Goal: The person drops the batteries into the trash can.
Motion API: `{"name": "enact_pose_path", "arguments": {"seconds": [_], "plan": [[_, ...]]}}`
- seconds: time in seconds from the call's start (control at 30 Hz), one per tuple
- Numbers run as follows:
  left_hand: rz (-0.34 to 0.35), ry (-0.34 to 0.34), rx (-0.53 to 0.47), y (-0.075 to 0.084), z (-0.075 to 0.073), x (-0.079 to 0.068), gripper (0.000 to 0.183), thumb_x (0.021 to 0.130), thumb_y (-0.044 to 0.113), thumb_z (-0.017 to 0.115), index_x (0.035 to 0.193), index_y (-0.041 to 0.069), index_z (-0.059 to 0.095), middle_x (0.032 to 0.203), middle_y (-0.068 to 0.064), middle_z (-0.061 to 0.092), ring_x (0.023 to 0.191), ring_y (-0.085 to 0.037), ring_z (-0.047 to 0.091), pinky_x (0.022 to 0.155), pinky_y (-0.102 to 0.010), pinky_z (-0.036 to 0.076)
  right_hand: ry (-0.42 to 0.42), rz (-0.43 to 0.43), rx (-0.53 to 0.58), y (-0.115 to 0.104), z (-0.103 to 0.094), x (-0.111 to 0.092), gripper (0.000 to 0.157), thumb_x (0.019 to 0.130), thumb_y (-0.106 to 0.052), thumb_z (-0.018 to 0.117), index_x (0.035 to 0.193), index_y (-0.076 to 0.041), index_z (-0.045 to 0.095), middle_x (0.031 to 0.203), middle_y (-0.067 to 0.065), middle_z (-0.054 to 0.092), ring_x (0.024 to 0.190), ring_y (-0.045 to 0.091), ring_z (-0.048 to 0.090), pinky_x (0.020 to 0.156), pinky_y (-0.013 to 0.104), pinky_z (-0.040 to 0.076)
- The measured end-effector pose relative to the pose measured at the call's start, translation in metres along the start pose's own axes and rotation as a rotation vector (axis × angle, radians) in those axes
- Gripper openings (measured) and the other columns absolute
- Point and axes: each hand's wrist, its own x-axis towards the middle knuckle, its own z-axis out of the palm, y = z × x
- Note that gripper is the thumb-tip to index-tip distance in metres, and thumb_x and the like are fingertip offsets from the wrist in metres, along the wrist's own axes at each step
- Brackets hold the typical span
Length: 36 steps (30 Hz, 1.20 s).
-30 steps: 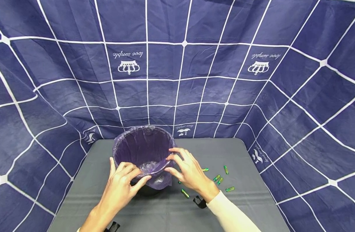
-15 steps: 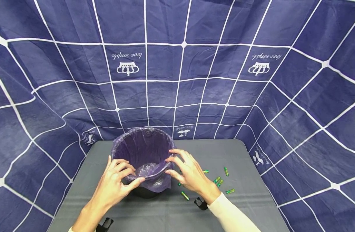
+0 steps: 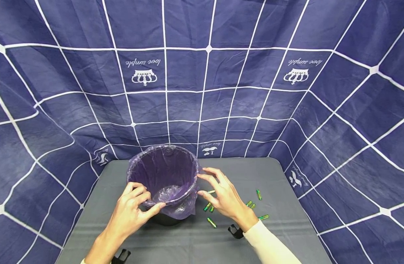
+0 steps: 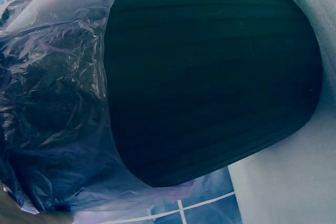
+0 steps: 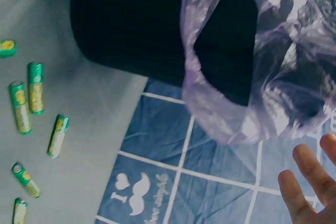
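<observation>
A black trash can stands upright on the grey table, lined with a thin purple plastic bag folded down over its rim. At the near left of that rim my left hand grips the lined edge, fingers curled over the inside and thumb along the front. My right hand is beside the right side of the rim, fingers spread and loosely bent, holding nothing. The right wrist view shows its fingers apart from the bag, whose loose skirt hangs outside the can.
Several green-and-yellow batteries lie scattered on the table right of the can, some partly behind the right hand. Blue cloth with a white grid walls off the back and both sides. Black straps sit at both wrists.
My right hand has let go of the rim and moved a little to the right. My left hand has shifted slightly left along the edge, and the can has slid slightly left.
</observation>
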Motion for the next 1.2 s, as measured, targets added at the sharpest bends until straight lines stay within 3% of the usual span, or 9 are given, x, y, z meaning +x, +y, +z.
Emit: {"name": "enact_pose_path", "arguments": {"seconds": [0.37, 0.6, 0.77, 0.93, 1.2], "plan": [[0.015, 0.015, -0.002, -0.003, 0.002, -0.002, 0.068, 0.108, 0.080, 0.065, 0.076, 0.020, 0.066, 0.085, 0.007, 0.065, 0.100, -0.021, 0.061, 0.087, -0.037, 0.051, -0.083, 0.114, -0.023, 0.021, 0.010, -0.033, 0.053, 0.108, -0.040, 0.085, 0.156, -0.021, 0.071, 0.159, 0.010, 0.067, 0.140, 0.032, 0.074, 0.108, 0.056, 0.065], [0.053, 0.109, -0.011, -0.003, 0.008, -0.004, 0.068, 0.109, 0.077, 0.067, 0.074, 0.018, 0.061, 0.085, 0.005, 0.062, 0.097, -0.024, 0.061, 0.086, -0.038, 0.049, -0.271, 0.183, 0.030, 0.033, 0.023, -0.063, 0.052, 0.109, -0.037, 0.085, 0.157, -0.024, 0.070, 0.161, 0.008, 0.065, 0.136, 0.027, 0.074, 0.103, 0.052, 0.067], [0.059, 0.126, -0.025, -0.003, 0.009, -0.003, 0.068, 0.108, 0.076, 0.069, 0.075, 0.017, 0.060, 0.085, 0.004, 0.062, 0.097, -0.027, 0.061, 0.088, -0.038, 0.048, -0.444, 0.247, 0.080, 0.040, 0.027, -0.079, 0.052, 0.111, -0.039, 0.082, 0.159, -0.027, 0.069, 0.166, 0.004, 0.060, 0.140, 0.024, 0.072, 0.108, 0.051, 0.065], [0.069, 0.133, -0.009, -0.004, 0.010, -0.002, 0.067, 0.108, 0.076, 0.069, 0.075, 0.017, 0.062, 0.086, 0.003, 0.062, 0.097, -0.028, 0.060, 0.089, -0.040, 0.048, -0.559, 0.231, 0.101, 0.045, 0.033, -0.092, 0.051, 0.107, -0.032, 0.087, 0.155, -0.021, 0.073, 0.160, 0.001, 0.064, 0.146, 0.022, 0.069, 0.119, 0.050, 0.060], [0.064, 0.123, 0.003, -0.003, 0.009, -0.003, 0.068, 0.108, 0.077, 0.068, 0.076, 0.018, 0.062, 0.086, 0.003, 0.061, 0.096, -0.028, 0.060, 0.093, -0.044, 0.044, -0.664, 0.192, 0.164, 0.045, 0.038, -0.105, 0.056, 0.100, -0.023, 0.092, 0.154, -0.023, 0.075, 0.159, 0.000, 0.064, 0.146, 0.018, 0.068, 0.123, 0.045, 0.059]]}}
